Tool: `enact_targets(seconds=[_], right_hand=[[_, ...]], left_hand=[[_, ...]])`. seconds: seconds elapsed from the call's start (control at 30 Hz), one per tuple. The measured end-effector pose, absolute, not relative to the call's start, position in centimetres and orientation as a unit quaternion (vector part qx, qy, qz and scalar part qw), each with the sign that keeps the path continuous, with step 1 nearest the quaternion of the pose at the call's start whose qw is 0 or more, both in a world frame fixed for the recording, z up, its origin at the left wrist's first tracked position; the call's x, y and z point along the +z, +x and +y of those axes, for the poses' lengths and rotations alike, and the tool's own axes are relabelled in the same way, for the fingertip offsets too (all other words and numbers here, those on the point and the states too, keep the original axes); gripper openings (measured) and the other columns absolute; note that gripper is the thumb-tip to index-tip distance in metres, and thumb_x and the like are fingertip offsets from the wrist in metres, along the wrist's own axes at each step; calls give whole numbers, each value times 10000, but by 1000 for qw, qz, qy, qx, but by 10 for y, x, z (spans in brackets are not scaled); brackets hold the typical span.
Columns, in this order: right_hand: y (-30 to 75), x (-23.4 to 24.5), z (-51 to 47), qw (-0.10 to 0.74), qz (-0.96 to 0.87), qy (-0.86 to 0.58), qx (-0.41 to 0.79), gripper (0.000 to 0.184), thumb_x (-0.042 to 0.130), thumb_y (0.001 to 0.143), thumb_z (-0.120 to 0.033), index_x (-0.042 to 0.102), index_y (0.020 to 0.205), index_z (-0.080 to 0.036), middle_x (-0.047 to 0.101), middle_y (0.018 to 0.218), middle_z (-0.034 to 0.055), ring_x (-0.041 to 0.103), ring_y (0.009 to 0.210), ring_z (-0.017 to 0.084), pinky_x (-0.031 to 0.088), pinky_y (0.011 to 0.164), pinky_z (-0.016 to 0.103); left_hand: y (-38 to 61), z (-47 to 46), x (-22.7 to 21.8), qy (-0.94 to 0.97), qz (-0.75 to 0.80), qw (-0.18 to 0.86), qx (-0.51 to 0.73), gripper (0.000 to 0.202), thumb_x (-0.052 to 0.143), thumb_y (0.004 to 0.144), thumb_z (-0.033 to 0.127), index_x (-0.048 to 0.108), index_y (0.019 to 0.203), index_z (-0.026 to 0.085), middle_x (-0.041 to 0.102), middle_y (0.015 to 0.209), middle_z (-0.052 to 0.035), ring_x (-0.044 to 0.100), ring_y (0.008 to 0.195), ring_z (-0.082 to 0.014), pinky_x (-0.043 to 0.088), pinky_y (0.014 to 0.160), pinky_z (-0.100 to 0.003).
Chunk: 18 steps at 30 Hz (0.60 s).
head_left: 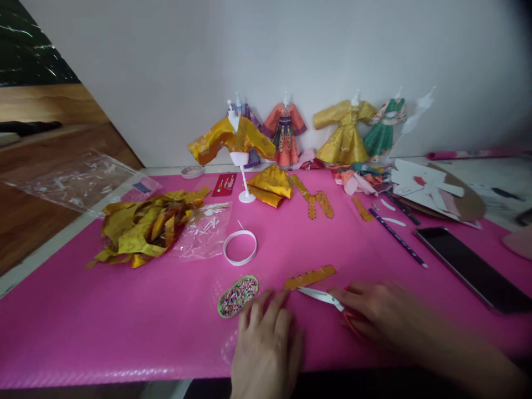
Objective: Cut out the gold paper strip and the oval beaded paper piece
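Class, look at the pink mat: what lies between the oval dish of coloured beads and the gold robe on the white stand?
In the head view, a white ring of tape lies on the pink mat between the oval dish of coloured beads and the gold robe.

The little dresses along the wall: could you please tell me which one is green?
The green dress is the one farthest right, beside the yellow dress; the others are orange and gold.

small scissors (322,297) - blades shut, beside gold strip (310,277)
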State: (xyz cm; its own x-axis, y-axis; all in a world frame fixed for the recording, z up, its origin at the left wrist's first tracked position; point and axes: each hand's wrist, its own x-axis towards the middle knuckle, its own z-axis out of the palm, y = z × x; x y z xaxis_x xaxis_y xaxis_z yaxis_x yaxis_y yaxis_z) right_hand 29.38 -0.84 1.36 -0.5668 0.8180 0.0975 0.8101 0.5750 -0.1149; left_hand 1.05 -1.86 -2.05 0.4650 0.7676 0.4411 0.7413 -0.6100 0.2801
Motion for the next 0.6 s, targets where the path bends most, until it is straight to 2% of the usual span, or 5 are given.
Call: enact_targets(seconds=[0.37,0.6], right_hand=[[295,12,-7,50,-892,-448,39,225,598,932,-107,743,1044,-238,790,842,16,705,563,176,370,506,341],[294,14,-8,49,-893,-444,44,263,603,922,-96,753,1083,-241,803,877,17,713,581,175,385,513,346]], left_hand=[[10,-17,-20,855,441,36,271,129,658,1009,152,704,1091,239,794,1401,-60,691,1280,-379,587,1017,-550],[9,-20,-21,856,443,40,263,133,641,1027,152,697,1106,242,783,1419,-56,672,1296,-380,572,1036,-560]])
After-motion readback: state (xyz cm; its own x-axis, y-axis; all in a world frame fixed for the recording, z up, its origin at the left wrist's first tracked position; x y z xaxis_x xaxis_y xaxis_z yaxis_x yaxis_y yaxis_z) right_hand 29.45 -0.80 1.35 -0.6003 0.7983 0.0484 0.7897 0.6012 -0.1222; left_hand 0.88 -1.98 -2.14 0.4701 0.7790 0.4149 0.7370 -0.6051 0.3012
